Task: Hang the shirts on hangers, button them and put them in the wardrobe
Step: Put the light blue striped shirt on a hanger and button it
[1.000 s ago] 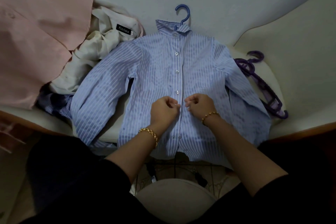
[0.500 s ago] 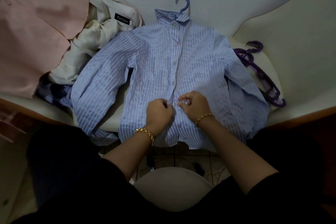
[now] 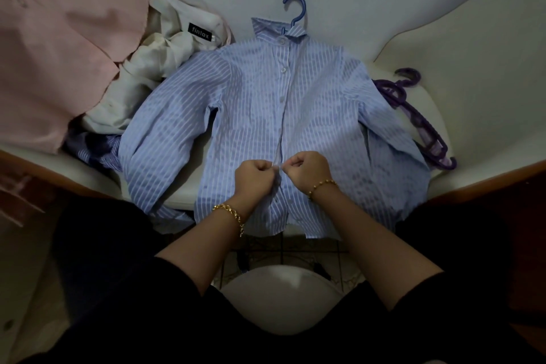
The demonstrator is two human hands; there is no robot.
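A light blue striped shirt (image 3: 254, 115) lies flat on a white seat, front up, on a blue hanger (image 3: 296, 10) whose hook sticks out above the collar. Its upper buttons look fastened down the placket. My left hand (image 3: 256, 175) and my right hand (image 3: 308, 168) sit side by side low on the placket, fingers curled, each pinching one edge of the shirt front. The button between them is hidden by my fingers.
A pink garment (image 3: 59, 47), a cream garment (image 3: 153, 68) with a black label and a darker striped one (image 3: 94, 151) are piled at the left. Purple hangers (image 3: 419, 124) lie at the right. The white seat (image 3: 478, 68) curves up behind; tiled floor (image 3: 295, 251) shows below.
Both hands stayed together on the placket, pulling slightly apart and now pinching the two edges a little lower on the shirt front. The shirt itself has not shifted.
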